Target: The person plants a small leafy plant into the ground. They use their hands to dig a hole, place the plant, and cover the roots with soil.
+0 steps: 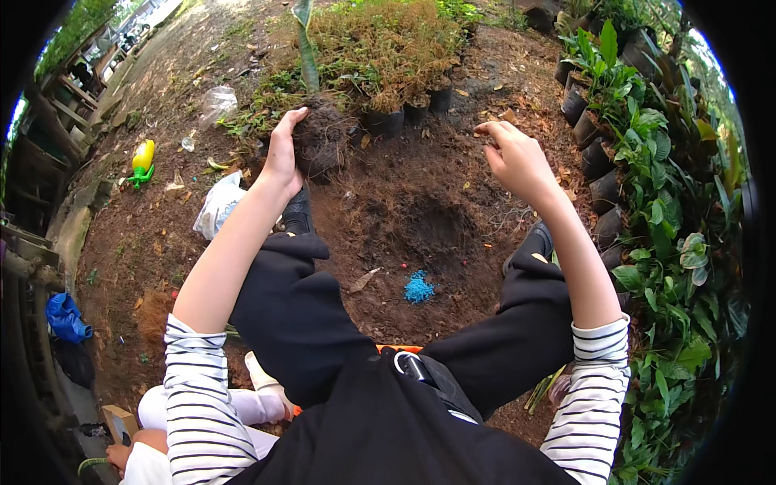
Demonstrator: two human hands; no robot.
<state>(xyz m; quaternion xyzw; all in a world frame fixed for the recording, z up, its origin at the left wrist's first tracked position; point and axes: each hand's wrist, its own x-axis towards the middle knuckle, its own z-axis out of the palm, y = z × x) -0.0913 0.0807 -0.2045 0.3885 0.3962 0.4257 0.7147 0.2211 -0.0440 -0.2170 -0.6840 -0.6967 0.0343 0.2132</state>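
My left hand (284, 147) is against the near-left side of a dark, fibrous root ball (324, 136), its fingers partly hidden by it. A single upright snake plant leaf (308, 51) rises from the root ball's top. My right hand (515, 154) is raised over the soil with its fingers loosely bent and apart, and nothing shows in it. Between my feet is a shallow hole (445, 221) in loose brown soil. Nearer to me, a small heap of blue granules (418, 287) sits on the ground beside a dry leaf (364, 280).
Potted plants with browning foliage (388, 48) stand ahead. Leafy plants in black grow bags (606, 188) line the right. To the left lie a white plastic bag (219, 206), a yellow-green spray bottle (143, 162) and a blue plastic item (66, 318). Another person's leg (242, 406) is at lower left.
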